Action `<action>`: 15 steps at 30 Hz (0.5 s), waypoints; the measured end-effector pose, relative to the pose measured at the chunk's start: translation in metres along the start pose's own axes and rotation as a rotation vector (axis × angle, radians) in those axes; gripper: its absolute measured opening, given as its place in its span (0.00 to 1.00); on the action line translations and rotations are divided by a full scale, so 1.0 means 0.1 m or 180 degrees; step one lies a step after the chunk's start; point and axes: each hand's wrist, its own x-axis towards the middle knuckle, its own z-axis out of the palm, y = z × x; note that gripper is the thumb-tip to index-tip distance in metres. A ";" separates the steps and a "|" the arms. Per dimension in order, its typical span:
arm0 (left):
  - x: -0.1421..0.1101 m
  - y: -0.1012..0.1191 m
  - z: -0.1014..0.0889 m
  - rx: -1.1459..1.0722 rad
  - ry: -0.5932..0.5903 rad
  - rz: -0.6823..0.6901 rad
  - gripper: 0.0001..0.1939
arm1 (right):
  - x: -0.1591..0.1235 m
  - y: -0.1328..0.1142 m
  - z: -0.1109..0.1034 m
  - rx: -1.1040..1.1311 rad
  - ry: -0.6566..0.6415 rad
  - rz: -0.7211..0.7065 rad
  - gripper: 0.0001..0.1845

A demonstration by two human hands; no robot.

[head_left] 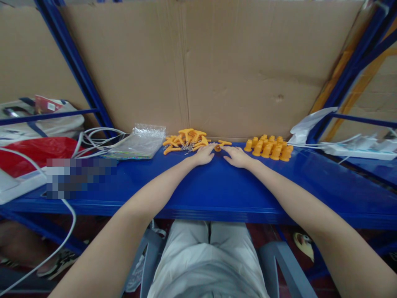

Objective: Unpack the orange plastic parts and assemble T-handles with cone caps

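Both hands reach to the back of the blue table. My left hand (204,155) lies low over it, fingers stretched forward and thumb apart. My right hand (237,157) mirrors it, fingers extended and thumb apart. Between their fingertips is a small round orange piece (218,147) with a dark middle; whether the fingertips press on it is too small to tell. Just behind lies an orange T-shaped handle (225,142). Left of my left hand is a heap of corkscrews (186,140) with orange handles and metal spirals. Right of my right hand, several orange flanged sleeves (269,147) stand grouped together.
Clear plastic bags (136,142) lie left of the heap. White cables (93,134), a red bag (40,153) and a blurred-out patch (80,178) are further left. A power strip (359,150) is at right. Cardboard (217,74) walls the back between blue posts.
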 end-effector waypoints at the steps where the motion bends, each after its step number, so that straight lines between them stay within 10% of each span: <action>1: 0.01 -0.02 0.02 -0.0024 0.0026 0.0019 0.31 | 0.00 0.00 0.00 0.0006 0.0002 -0.0014 0.30; 15: 0.08 -0.06 0.06 -0.0802 0.0105 0.0047 0.31 | -0.02 -0.08 -0.05 -0.0001 -0.0111 0.0159 0.31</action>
